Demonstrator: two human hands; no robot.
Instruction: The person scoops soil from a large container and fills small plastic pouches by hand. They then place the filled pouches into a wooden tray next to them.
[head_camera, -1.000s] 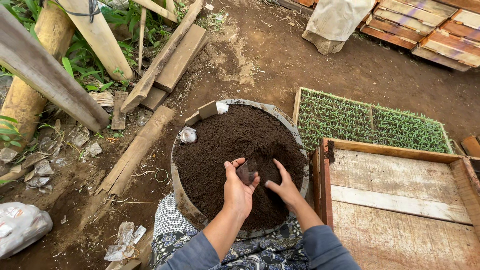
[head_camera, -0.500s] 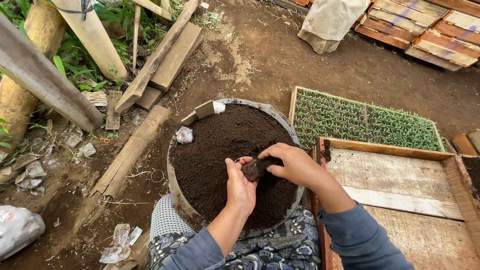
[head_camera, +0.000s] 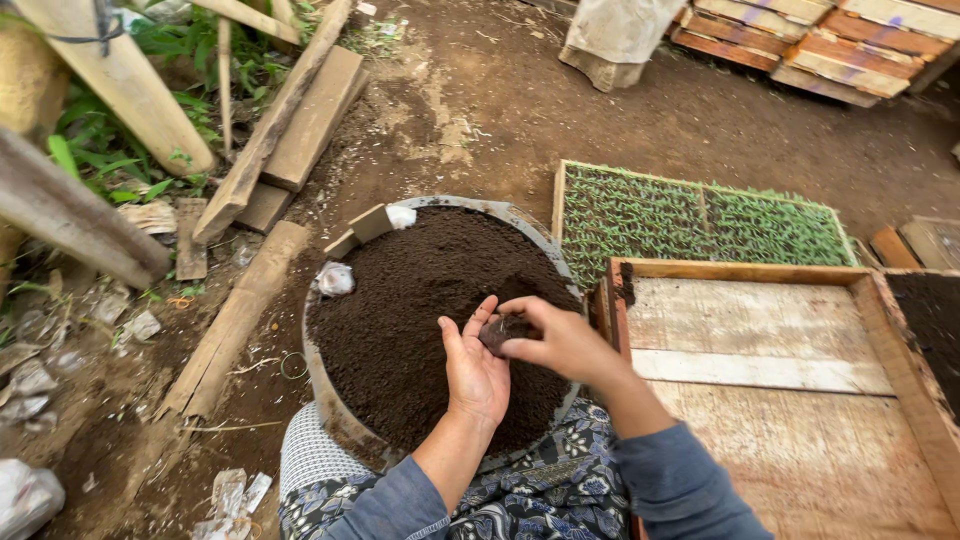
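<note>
Head view: at frame centre I see my left hand (head_camera: 475, 368) cupped palm-up under a small dark soil-filled bag (head_camera: 499, 331), and my right hand (head_camera: 562, 340) pinching it from the right. Both hands meet over the round soil tub (head_camera: 330, 410). 1 seedling tray (head_camera: 700, 222) sits upper right, 1 wooden box (head_camera: 790, 400) at right.

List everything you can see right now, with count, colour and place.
soil basin: one, grey, centre, full of dark soil
small pouch: one, dark, soil-filled, between both hands
seedling tray: one, green, beyond the basin
wooden tray: one, pale, right
planks: several, brown, upper left
sack: one, beige, top
plastic scraps: several, clear, lower left
left hand: cradles the pouch
right hand: pinches the pouch
</note>
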